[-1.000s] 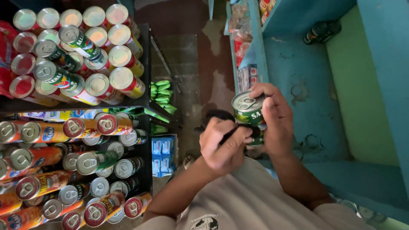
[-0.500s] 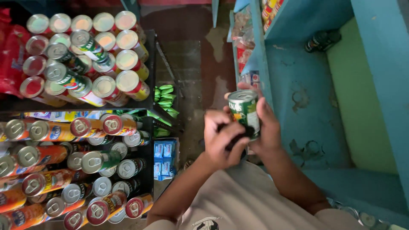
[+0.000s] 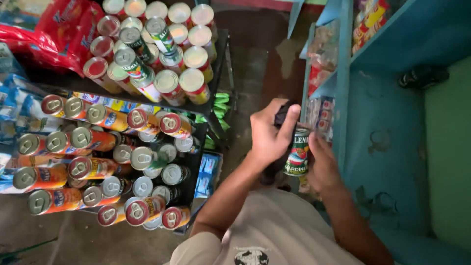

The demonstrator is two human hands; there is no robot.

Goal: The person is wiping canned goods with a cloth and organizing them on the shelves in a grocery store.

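Here, a cylindrical metal tin (image 3: 297, 156) with a glossy green-and-red label, clamped upright between both hands beside a blue painted shelf (image 3: 387, 122).
Right hand (image 3: 325, 164) wrapped around its side; left hand (image 3: 269, 132) closed over the top, gripping a dark marker (image 3: 281, 114); round-lidded cans (image 3: 147, 54) racked nearby.

Both bare forearms rise from the lower edge of the view and meet at the green-labelled can (image 3: 298, 156). The left hand (image 3: 269, 132) sits over the can's top and left side, wrist bent, its fingers (image 3: 289, 120) curled closed around a dark object. The right hand (image 3: 324, 164) cups the can's right side from below, fingers wrapped round the label, forearm angling down and right.
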